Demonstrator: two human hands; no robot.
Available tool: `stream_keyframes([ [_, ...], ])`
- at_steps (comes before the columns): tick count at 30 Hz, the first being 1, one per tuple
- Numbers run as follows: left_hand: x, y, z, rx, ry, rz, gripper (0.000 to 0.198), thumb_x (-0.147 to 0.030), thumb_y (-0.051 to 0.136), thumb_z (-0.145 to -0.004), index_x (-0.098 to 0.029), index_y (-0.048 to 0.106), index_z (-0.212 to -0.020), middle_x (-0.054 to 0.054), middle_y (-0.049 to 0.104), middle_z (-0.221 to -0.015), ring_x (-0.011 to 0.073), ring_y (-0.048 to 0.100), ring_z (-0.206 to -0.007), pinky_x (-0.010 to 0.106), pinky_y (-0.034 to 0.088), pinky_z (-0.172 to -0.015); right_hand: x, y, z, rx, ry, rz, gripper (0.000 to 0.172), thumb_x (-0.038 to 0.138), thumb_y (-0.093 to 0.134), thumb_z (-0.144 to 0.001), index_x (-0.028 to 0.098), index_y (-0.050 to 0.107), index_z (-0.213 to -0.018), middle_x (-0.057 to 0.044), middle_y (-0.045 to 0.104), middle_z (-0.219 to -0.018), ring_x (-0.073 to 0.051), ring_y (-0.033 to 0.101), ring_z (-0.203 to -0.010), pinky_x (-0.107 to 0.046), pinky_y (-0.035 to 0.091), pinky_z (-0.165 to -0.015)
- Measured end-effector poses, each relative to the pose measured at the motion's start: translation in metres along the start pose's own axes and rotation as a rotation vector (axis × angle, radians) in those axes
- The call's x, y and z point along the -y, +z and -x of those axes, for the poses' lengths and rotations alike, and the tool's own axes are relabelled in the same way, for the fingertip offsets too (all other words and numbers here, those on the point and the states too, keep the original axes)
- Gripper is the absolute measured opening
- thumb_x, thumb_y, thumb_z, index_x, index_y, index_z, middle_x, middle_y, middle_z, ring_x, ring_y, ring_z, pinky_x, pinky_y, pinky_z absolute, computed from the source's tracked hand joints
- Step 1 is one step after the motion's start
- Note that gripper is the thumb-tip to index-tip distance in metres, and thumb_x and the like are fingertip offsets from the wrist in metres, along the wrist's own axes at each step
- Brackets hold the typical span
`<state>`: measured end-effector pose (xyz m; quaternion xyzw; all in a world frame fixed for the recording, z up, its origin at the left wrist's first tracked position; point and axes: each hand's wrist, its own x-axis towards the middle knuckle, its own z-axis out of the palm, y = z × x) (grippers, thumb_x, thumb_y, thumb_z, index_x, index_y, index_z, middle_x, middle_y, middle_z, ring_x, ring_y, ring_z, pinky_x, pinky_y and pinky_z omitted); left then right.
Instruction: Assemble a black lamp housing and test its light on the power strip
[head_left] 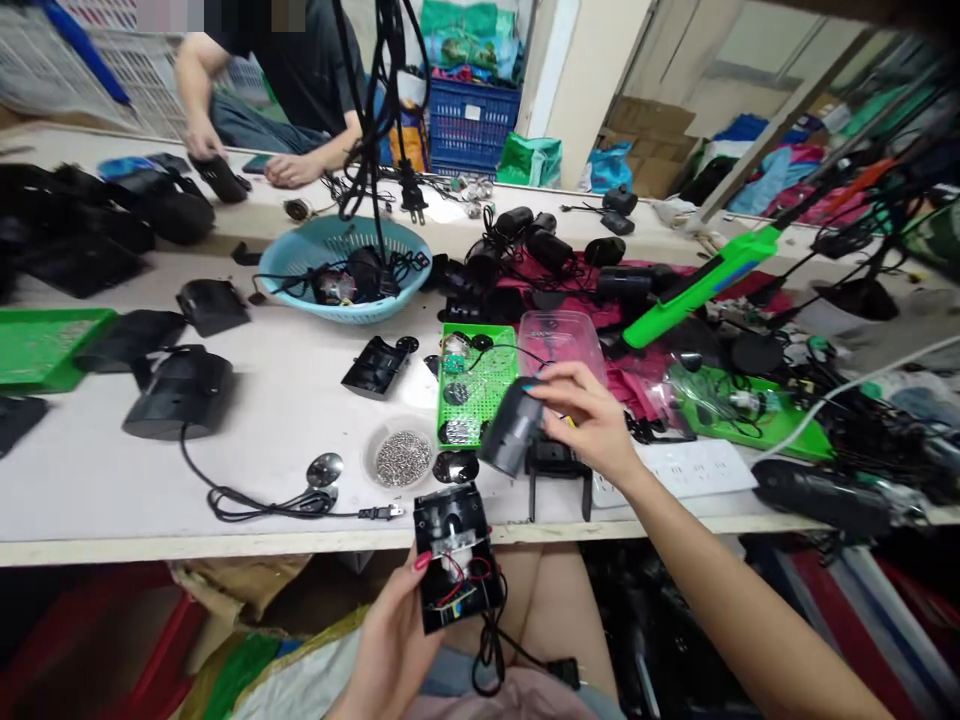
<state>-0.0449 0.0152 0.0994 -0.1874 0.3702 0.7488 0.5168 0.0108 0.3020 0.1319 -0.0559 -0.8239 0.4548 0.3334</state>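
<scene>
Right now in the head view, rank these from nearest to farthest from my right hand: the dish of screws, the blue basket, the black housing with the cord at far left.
From the right hand:
1. Dish of screws, just to its left near the table's front edge.
2. Blue basket, farther back and to the left.
3. Black housing with the cord, far left on the table.

— The dark grey cylindrical plastic cover [512, 432] under the right-hand fingers [559, 385]?
— Smooth, matt. Just left of them, the perforated green plastic tray [487, 385] looks glossy.
— And at the left-hand fingers [421, 562]?
— An open black plastic housing [456, 568], faintly shiny.
</scene>
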Motion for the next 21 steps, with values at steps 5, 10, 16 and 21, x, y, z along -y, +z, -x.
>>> stream_keyframes([
  [5,0.003,0.007,-0.006,0.009,-0.035,-0.02,0.017,-0.025,0.07,-0.082,-0.013,0.078,-0.091,0.013,0.077,-0.105,0.0318,0.072,-0.097,0.041,0.055,-0.091,-0.022,-0.045,0.085,-0.135,0.21,0.011,0.018,0.026,0.066,-0.092,0.032,0.072,-0.108,-0.007,0.054,-0.119,-0.021,0.057,-0.116,-0.034,0.057,-0.092],
  [10,0.01,0.018,-0.004,-0.015,0.007,-0.031,0.011,-0.021,0.069,-0.084,-0.014,0.076,-0.084,0.01,0.078,-0.099,0.0266,0.071,-0.094,0.034,0.056,-0.081,-0.036,-0.058,0.12,-0.19,0.326,0.009,0.019,0.037,0.065,-0.092,0.028,0.066,-0.108,-0.01,0.051,-0.129,-0.026,0.052,-0.127,-0.045,0.05,-0.105],
  [16,0.021,0.019,-0.003,-0.038,-0.045,-0.058,0.014,-0.027,0.072,-0.082,-0.013,0.076,-0.084,0.011,0.077,-0.1,0.0284,0.069,-0.1,0.036,0.055,-0.087,-0.017,-0.045,0.109,-0.166,0.458,0.124,0.039,0.046,0.055,-0.096,0.028,0.054,-0.13,-0.012,0.05,-0.141,-0.031,0.045,-0.136,-0.057,0.034,-0.117],
  [21,0.007,0.03,-0.006,0.183,-0.207,0.014,0.03,-0.038,0.07,-0.089,-0.018,0.07,-0.111,0.009,0.071,-0.117,0.0285,0.065,-0.109,0.044,0.055,-0.093,-0.025,-0.027,0.114,-0.106,0.505,0.414,0.076,0.065,0.065,-0.083,0.032,0.04,-0.147,-0.013,0.041,-0.152,-0.039,0.038,-0.141,-0.064,0.041,-0.11],
])
